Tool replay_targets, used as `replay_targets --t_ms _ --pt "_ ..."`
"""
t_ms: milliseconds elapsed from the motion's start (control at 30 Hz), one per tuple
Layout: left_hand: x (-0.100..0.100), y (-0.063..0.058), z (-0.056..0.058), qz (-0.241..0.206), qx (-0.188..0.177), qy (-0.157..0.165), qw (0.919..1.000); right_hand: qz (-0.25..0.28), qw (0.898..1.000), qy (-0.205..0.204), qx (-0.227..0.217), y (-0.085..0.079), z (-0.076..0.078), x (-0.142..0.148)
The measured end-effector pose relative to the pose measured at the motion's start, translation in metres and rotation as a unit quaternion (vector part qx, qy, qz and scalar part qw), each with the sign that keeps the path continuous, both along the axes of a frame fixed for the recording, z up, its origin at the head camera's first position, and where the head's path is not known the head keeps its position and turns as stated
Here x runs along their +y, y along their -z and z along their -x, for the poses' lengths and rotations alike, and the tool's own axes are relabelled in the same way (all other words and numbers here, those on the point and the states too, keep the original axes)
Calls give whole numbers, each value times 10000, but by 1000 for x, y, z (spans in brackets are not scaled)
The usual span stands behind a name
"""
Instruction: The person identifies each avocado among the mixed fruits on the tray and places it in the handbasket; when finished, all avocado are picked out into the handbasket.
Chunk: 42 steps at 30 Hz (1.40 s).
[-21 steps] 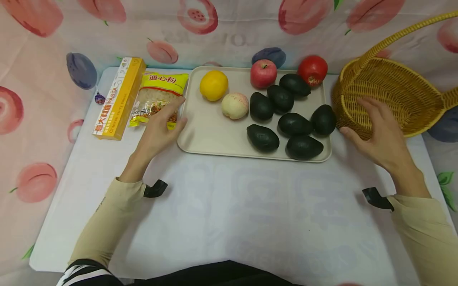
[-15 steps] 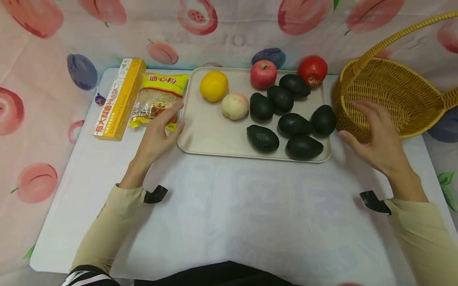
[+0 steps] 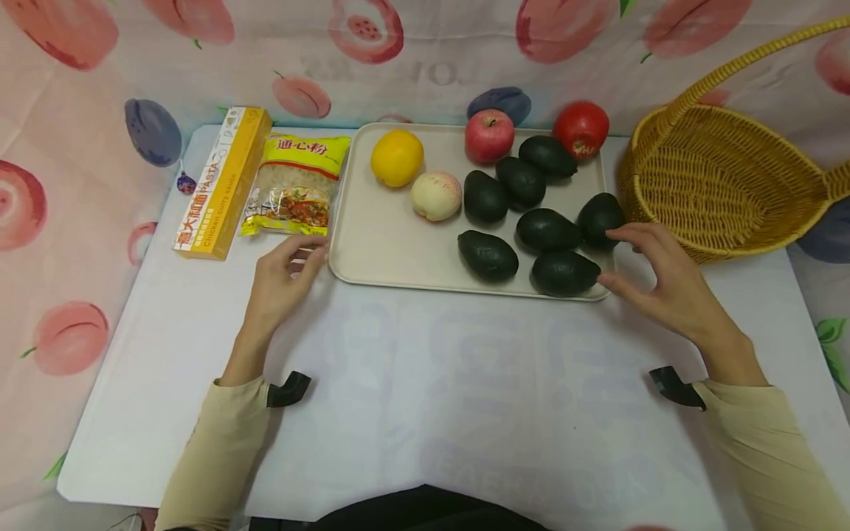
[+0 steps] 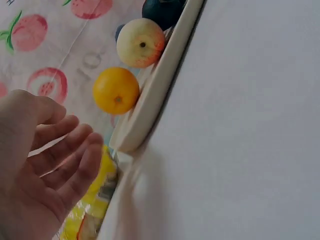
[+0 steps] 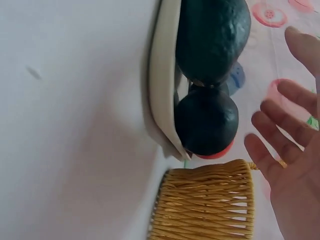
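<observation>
A cream tray (image 3: 392,247) bears several dark green avocados (image 3: 488,257), a yellow orange (image 3: 397,158), a pale peach (image 3: 435,196), a red apple (image 3: 489,136) and a tomato (image 3: 581,129). My right hand (image 3: 674,287) hovers over the tray's right end with relaxed, parted fingers. Its fingertips are right at the two rightmost avocados, and the right wrist view shows the palm (image 5: 295,175) holding nothing. My left hand (image 3: 282,280) is at the tray's left front corner, fingers loosely bent and holding nothing. Just beyond it lies a yellow-topped bag of macaroni (image 3: 295,184).
A wicker basket (image 3: 730,184) with a tall handle stands right of the tray. At the far left lies a yellow pasta box (image 3: 222,184), with a small purple-wrapped lollipop (image 3: 186,182) beside it. A fruit-patterned cloth (image 3: 425,88) hangs behind the white table (image 3: 432,383).
My right hand has moved from over the basket leftward and nearer to me, to the rightmost avocados. My left hand has drawn back from the macaroni bag toward me.
</observation>
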<state>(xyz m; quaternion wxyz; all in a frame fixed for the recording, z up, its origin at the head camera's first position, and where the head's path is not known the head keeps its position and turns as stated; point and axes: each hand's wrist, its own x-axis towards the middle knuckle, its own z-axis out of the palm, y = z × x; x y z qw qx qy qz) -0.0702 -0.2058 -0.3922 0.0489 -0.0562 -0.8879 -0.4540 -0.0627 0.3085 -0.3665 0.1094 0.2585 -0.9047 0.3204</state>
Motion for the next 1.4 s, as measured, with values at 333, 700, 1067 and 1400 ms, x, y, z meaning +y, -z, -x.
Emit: replay_targets --t_ms 333,700,1067,1400 --pt "-9 21 -11 384 -1054 -289 9933 -85 9987 -326 -372 16 -6 -10" --pt "1 21 -6 525 -1266 -107 9905 -213 9978 -406 -473 24 -4 -19" --pt "5 27 0 11 -1180 -442 9920 -454 9966 -364 -591 25 -3 -24" --pt "7 31 0 40 -980 -474 9940 -181 9981 -369 -453 27 -1 -26"
